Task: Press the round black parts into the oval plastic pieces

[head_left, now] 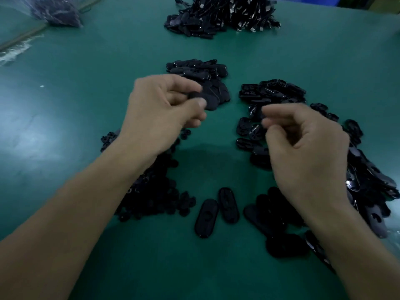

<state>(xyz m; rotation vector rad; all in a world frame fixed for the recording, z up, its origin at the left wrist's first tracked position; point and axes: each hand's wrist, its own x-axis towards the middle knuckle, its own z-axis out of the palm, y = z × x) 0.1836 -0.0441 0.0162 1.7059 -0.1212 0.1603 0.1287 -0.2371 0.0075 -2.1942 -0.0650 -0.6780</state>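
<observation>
One oval piece (211, 101) pinched in left hand (160, 111), right hand (307, 148) curled, grip unclear, clear bag (74, 22) holding dark parts (56, 13)

Table top (86, 105) is flat teal green all over. The oval plastic pieces (206, 217) at 6 o'clock are plain black, same as the round black parts (151, 191) at 8. The far pile (223, 16) at 12 is black with silvery flecks. The bag (56, 11) at 11 is clear, with dark purplish stuff inside.

Hands (164, 107) amid oval pieces (205, 217)
</observation>
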